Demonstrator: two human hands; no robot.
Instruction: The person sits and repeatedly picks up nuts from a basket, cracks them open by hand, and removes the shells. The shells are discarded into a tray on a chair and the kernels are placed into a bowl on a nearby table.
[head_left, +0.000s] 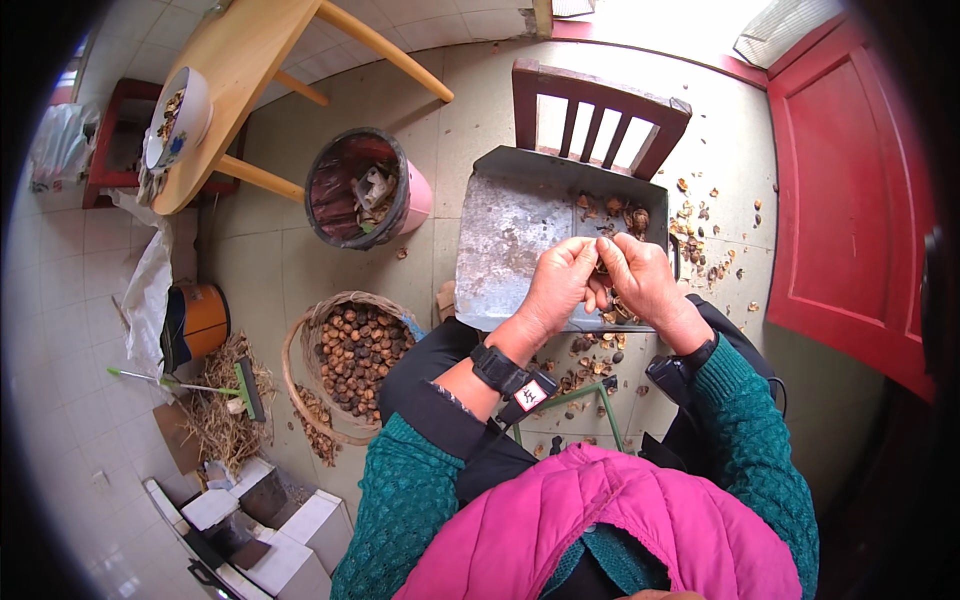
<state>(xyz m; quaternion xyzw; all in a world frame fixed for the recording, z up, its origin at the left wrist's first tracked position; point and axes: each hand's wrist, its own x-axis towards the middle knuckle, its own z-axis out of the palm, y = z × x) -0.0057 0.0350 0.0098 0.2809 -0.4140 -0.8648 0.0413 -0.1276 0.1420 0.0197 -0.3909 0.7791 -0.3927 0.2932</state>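
Note:
My left hand (559, 281) and my right hand (641, 277) meet, thumbs and fingertips pinched together on a small brown piece of walnut (601, 267), mostly hidden by my fingers. Beneath them is a worn grey metal tray (510, 232) with raised sides, on my lap or on the seat of a dark red wooden chair (600, 124); I cannot tell which. Broken walnut shells (615, 206) and a whole-looking walnut (639, 218) lie in its right part. To my left stands a wicker basket (296, 349) full of walnuts (360, 352).
Shell bits (701, 247) litter the floor. A lined pink bin (416, 199) holds rubbish. On the wooden table (240, 67) sits a bowl (180, 124) of walnut kernels. A red door (847, 187) stands right; straw (225, 420) and a green-handled squeegee (247, 390) lie left.

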